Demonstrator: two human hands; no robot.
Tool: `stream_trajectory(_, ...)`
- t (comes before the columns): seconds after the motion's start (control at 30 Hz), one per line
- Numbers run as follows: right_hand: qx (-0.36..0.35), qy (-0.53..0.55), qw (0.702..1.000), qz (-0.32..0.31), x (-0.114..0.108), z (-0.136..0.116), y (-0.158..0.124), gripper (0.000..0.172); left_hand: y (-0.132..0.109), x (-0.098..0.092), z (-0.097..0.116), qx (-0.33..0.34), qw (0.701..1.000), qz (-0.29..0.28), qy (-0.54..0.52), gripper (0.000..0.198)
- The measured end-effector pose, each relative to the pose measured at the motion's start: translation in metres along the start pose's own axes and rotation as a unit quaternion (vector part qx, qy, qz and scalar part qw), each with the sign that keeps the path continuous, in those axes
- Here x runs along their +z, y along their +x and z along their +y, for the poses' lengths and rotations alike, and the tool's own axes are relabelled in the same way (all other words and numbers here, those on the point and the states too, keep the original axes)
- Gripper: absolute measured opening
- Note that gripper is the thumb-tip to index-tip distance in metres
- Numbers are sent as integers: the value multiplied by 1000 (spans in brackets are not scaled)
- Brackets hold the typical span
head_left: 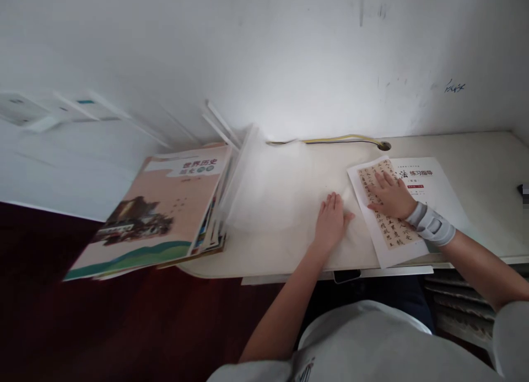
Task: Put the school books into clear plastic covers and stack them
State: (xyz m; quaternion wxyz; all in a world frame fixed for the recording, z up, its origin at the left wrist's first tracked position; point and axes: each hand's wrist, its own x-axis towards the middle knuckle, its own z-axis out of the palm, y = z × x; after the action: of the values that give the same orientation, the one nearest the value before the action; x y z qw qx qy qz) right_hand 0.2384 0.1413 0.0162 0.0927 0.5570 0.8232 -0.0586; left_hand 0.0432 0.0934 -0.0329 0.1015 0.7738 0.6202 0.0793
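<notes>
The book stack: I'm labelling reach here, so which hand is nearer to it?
Left. The left hand lies on the desk, to the right of the book stack and apart from it; the right hand is farther right, on the written sheet.

The wall (339, 57) is brightened by 1 soft patch above the desk (285, 227) and is dimmed to grey toward the sides. The floor (136, 327) is sunk in near-black shadow. The books (144, 205) at left are softened by blur and stretched by wide-angle distortion, while the printed sheet (390, 227) is rendered more sharply.
</notes>
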Motion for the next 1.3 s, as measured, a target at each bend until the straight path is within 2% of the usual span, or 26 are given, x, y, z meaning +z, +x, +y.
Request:
stream_trajectory(0.13,2,-8,1000,-3,0,4,-2,60,2,5,-5,-2,999,24,-23,48)
stream_trajectory(0.33,-7,-13,1000,-1,2,9,-3,60,4,8,-7,-8,997,54,-57,41)
stream_trajectory(0.47,-12,-20,1000,-14,-2,5,-3,58,4,-5,-6,-10,996,64,-69,31)
stream_trajectory(0.6,-20,-22,1000,-7,-4,5,-5,56,3,-25,-3,-59,997,42,-32,24)
stream_trajectory(0.73,-27,-23,999,7,-1,7,-2,55,1,-38,-1,-64,995,69,-14,23)
stream_trajectory(0.9,-76,34,994,74,3,1,3,57,0,-37,-4,-55,995,79,-38,24)
stream_trajectory(1.0,-123,99,979,132,7,-5,8,61,-2,-33,-5,-53,995,71,-47,24)
stream_trajectory(1.1,-155,151,958,186,14,-9,17,59,-8,-29,-3,-15,997,67,-35,32)
stream_trajectory(1.23,-177,193,932,251,12,-11,16,52,-19,-21,-1,46,999,-12,6,52)
stream_trajectory(1.3,-227,172,928,238,4,-13,-1,49,-22,-17,-2,51,998,-34,18,56)
